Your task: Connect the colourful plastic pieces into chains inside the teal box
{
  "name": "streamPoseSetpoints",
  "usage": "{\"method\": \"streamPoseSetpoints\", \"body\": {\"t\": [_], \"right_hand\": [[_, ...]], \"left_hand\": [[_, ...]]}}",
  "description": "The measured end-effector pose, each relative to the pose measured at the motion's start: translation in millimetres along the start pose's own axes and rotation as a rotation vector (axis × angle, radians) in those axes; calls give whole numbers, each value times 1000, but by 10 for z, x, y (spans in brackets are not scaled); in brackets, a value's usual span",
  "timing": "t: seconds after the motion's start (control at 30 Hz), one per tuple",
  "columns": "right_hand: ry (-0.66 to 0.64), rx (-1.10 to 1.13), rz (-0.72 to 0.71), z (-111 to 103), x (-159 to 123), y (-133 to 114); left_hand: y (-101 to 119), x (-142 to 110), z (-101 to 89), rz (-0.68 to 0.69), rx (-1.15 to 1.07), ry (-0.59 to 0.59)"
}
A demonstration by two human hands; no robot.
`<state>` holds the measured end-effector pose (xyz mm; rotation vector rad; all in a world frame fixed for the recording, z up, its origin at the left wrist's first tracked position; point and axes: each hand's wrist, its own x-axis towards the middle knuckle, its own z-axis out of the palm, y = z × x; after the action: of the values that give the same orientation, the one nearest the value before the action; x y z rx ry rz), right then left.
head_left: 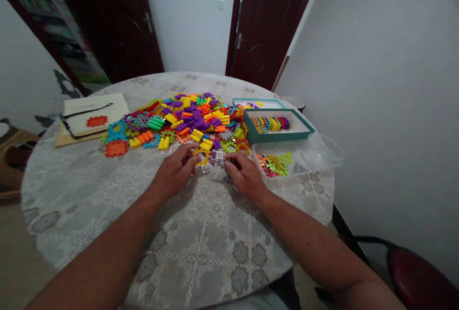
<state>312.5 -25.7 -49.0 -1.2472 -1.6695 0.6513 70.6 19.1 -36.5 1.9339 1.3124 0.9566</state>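
Observation:
My left hand [177, 167] pinches a yellow gear-edged plastic building piece [203, 156] with a hole in its middle. A small white lattice piece [207, 168] sits at its lower edge and seems joined to it. Facing it, my right hand [244, 172] has thumb and forefinger closed at a white lattice piece [220, 155]. Whether the white pieces are linked to the yellow one I cannot tell. Just beyond both hands rises a large heap of colourful plastic building pieces [195, 120], with yellow, purple, orange and green tubes on top.
Right of the heap stand a green-rimmed box [279, 134] holding rows of coloured beads and a clear plastic tub [304, 169] with loose pieces. At the left lie a pale board [77, 105] and black-framed glasses [71, 134]. A patterned cloth [201, 238] covers the round table.

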Motion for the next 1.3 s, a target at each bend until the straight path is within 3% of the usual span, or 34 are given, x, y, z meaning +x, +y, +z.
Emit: {"method": "streamPoseSetpoints", "body": {"t": [0.4,0.6,0.67,0.77,0.87,0.97,1.03,1.13,1.2,1.3], "right_hand": [[-12,-20,13,-3,-16,20],[-11,-169,-119,-24,10,-33],[55,-268,-213,-120,54,-74],[289,-470,-312,-394,128,-99],[489,-738,-277,-738,182,-7],[526,-940,-187,-983,220,171],[508,-987,-183,-1030,236,253],[424,-932,-254,-915,224,231],[278,-853,-297,-746,179,132],[-66,-800,-286,-448,54,-57]], "left_hand": [[79,-35,-24,-20,-43,9],[70,-4,-55,-32,-20,49],[62,10,-66,-35,5,69],[46,19,-83,-34,39,103],[13,21,-94,-49,56,152],[-31,32,-97,-57,81,199],[-48,40,-93,-57,98,207],[-43,42,-84,-58,120,198],[-28,38,-80,-61,131,196],[-10,31,-83,-65,155,194]]}}
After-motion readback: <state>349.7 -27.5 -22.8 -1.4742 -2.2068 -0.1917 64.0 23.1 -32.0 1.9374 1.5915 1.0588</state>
